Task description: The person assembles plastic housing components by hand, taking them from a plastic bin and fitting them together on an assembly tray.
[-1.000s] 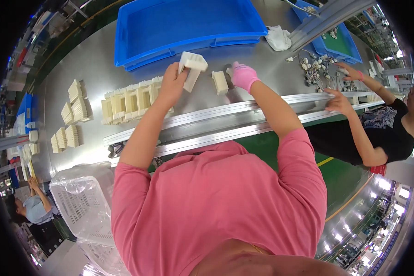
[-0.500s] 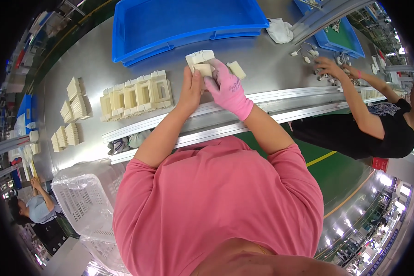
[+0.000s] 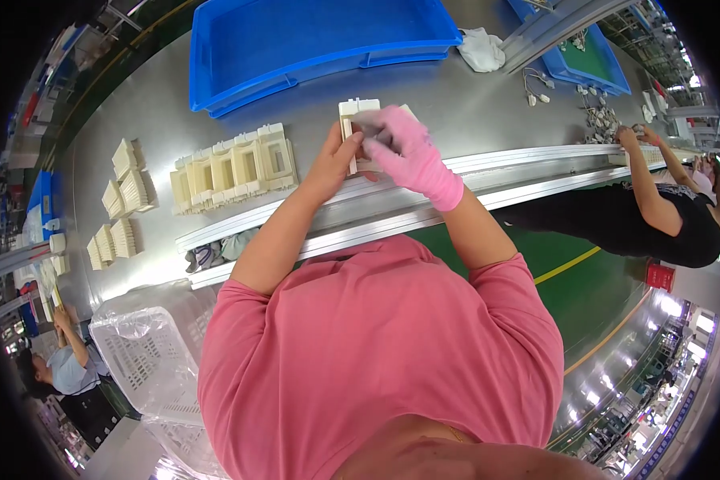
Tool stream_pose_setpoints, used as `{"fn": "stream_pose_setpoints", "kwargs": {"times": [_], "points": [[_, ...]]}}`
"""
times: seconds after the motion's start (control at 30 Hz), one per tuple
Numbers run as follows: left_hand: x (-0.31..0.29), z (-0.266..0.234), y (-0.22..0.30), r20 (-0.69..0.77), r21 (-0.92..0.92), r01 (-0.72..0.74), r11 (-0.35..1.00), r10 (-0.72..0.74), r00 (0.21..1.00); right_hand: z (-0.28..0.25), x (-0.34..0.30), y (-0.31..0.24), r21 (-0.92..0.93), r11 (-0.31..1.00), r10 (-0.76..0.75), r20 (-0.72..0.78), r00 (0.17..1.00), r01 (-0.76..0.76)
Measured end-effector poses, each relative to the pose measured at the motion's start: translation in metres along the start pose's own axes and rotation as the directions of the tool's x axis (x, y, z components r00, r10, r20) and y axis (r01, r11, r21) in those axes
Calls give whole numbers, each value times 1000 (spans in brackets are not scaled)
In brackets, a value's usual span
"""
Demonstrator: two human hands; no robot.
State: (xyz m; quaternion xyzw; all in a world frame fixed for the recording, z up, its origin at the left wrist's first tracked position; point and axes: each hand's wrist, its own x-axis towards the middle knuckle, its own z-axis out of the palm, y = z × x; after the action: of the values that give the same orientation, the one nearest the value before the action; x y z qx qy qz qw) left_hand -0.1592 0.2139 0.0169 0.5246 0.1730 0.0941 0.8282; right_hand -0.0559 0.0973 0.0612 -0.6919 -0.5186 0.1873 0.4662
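Left fingers: the bare left hand (image 3: 334,158) is curled around the left edge of the cream plastic frame (image 3: 355,120), gripping it.
Right fingers: the right hand (image 3: 406,148), in a pink glove, lies over the frame's right half, fingers closed against it.
Frame position: held just above the steel table (image 3: 472,112), between both hands, near the blue tray (image 3: 312,40).
Frame axis: long axis runs away from the person, top end toward the tray.
Hidden: the frame's right and lower parts are covered by the glove; its exact shape is unclear.
Nearby: a row of cream frames (image 3: 232,168) lies to the left, well apart.
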Motion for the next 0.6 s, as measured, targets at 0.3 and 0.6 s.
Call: {"fn": "stream_pose_setpoints", "kwargs": {"times": [0.3,0.6], "points": [[13,-21,29,411,466,113,878,-328,850,-48,-15,-6,237,929,203,313,928,-283],[46,-148,35,-32,952,30,-306,-2,999,-100,-81,42,-703,397,479,-389,787,-590]]}}
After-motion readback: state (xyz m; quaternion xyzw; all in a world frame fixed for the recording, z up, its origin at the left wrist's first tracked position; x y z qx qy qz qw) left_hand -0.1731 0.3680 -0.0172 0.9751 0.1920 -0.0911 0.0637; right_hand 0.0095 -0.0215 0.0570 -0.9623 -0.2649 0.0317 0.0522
